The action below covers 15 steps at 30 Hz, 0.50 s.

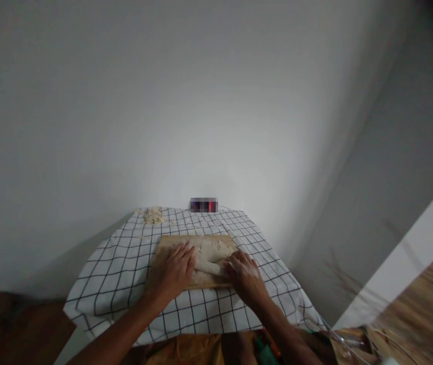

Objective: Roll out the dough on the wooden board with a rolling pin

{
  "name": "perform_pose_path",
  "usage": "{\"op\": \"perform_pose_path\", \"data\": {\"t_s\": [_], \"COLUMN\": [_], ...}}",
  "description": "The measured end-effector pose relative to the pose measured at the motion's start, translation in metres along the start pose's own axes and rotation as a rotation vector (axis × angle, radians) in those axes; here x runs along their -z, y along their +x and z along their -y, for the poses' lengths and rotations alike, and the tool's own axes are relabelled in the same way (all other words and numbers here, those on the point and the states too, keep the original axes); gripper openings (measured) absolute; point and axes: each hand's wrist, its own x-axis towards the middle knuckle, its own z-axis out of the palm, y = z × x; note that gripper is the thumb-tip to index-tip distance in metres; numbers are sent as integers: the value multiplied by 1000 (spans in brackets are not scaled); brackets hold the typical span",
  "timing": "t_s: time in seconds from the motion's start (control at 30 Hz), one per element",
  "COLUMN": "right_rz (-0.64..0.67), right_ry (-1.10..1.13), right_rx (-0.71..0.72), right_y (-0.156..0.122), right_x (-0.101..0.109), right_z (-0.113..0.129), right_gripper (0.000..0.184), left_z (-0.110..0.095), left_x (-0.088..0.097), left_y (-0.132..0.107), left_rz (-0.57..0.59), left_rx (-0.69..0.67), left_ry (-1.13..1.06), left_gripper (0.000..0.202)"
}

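Observation:
A pale roll of dough (pixel 208 265) lies on a wooden board (pixel 171 242) that rests on a small table under a white checked cloth (pixel 117 268). My left hand (pixel 176 268) lies flat on the left end of the dough, fingers stretched out and together. My right hand (pixel 244 274) presses on the right end of the roll, fingers extended over it. Flour dusts the board's far part (pixel 216 244).
A small heap of dough scraps (pixel 153 216) sits at the cloth's far left corner. A blurred dark object (pixel 204 205) stands at the far edge against the grey wall. Wooden floor (pixel 418 304) shows at right, an orange thing (pixel 197 350) below the table front.

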Motion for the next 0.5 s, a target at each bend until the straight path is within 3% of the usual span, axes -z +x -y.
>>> {"op": "perform_pose_path", "data": {"t_s": [0.1, 0.2, 0.33, 0.5], "right_rz": [-138, -177, -56, 94], "right_ry": [-143, -226, -256, -215], "right_rx": [-18, -94, -138, 17], "right_y": [11, 27, 66, 121], "right_x": [-22, -38, -36, -27], "right_z": [-7, -17, -31, -54], "right_gripper": [40, 45, 45, 44], "left_z": [-11, -14, -12, -5], "left_x": [-6, -10, -10, -15], "left_y": [10, 27, 50, 82], "left_rz": [35, 27, -1, 56], "left_rx": [59, 42, 18, 55], "left_ry": [32, 46, 82, 118], "left_gripper": [53, 50, 42, 37]}}
